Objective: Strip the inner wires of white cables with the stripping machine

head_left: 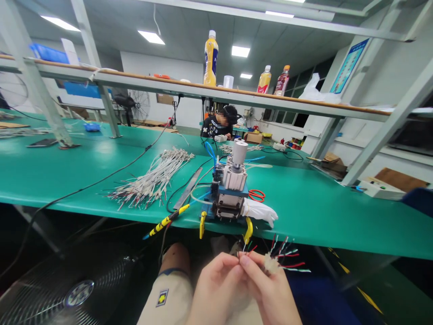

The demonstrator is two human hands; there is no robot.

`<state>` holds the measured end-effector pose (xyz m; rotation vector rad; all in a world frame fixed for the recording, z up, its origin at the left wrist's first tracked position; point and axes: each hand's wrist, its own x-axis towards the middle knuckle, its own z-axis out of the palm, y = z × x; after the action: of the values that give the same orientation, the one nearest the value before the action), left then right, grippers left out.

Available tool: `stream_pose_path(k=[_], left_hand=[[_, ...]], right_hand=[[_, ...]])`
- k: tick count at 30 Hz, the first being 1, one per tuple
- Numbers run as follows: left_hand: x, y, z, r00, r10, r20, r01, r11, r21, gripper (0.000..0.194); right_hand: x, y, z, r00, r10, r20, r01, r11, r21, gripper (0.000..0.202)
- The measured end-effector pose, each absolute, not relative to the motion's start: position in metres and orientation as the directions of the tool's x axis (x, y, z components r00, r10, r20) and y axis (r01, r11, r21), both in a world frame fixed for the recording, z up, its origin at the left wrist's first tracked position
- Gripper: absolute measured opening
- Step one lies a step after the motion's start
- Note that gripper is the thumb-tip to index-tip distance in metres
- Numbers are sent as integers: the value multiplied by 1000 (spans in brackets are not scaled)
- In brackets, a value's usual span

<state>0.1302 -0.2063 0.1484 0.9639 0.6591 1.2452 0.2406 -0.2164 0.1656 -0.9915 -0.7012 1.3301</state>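
In front of my lap, my left hand (218, 280) and my right hand (269, 286) meet at their fingertips. Between them they pinch the end of a cable, whose thin wires (249, 247) in red, green, white and black stick up. A bundle of white cables (271, 263) also passes through my right hand, its red, white and green wire ends fanned out to the right. Just beyond my hands, a pneumatic press (232, 189) with yellow clamp handles stands at the bench edge. My fingers hide the rest of the pinched cable.
A heap of white cables (154, 178) lies left of the press, beside a steel ruler (188, 188). A white glove (260, 211) is at its right. Bottles (211, 61) stand on the overhead shelf. A floor fan (79, 293) is at lower left. Another person (216, 125) sits across the bench.
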Motion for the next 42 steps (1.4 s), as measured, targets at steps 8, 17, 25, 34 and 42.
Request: stream_pose_path(k=[8,17,25,34,42], left_hand=[[131,-206,136,260,962,87,-517,63,853,22],[128,-206,128,232,969,87,-466,32,884,24],[124,-205,136,216,976,18,-442,81,893,35],[124,-204,134,250,966,66,-433,51,900,26],[114,-203,134,179,934,310,-208,-272,939,9]], right_hand=[[247,-212,164,168,980,-111,-430,-28,-902,32],[255,-209,153,187,981,-47,-229,-3,-973,35],[254,-210,155,144,987,-66,-288,-22,-958,37],[256,-208,149,163,985,-52,-225,-14,-974,33],[257,-209,161,133,973,189,130,172,-976,26]])
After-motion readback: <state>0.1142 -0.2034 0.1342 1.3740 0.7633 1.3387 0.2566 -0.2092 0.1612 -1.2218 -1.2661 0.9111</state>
